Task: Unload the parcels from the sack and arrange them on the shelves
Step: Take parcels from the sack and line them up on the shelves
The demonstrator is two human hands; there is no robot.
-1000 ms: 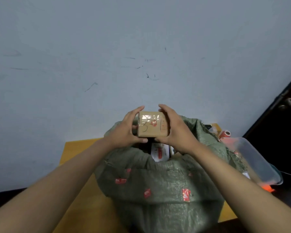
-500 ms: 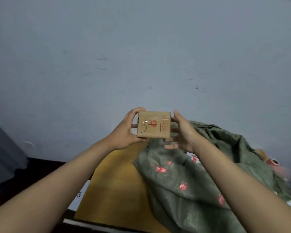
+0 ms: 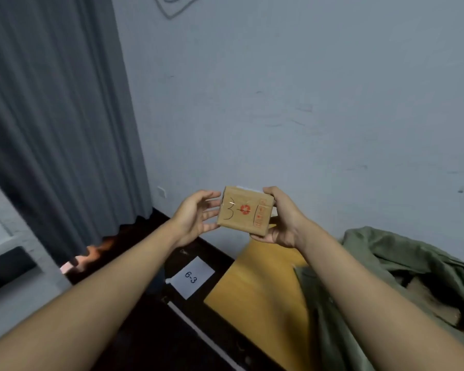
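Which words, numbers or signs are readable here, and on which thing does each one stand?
"6-3": white paper label lying on the dark surface beside the yellow table.
"3-": handwritten on the cardboard parcel, followed by a red round mark.
Red print in a box on the parcel's right side: too blurred to read.

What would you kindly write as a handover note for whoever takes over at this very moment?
Right hand: grips the small cardboard parcel, marked with a handwritten 3, at its right side.
Left hand: fingers fairly straight, at the parcel's left edge.
The green sack lies open on the yellow table, lower right.
A label reading 6-3 sits on the dark surface below.
Done: this parcel is out.
Left: shelve it; no shelf is plainly in view.
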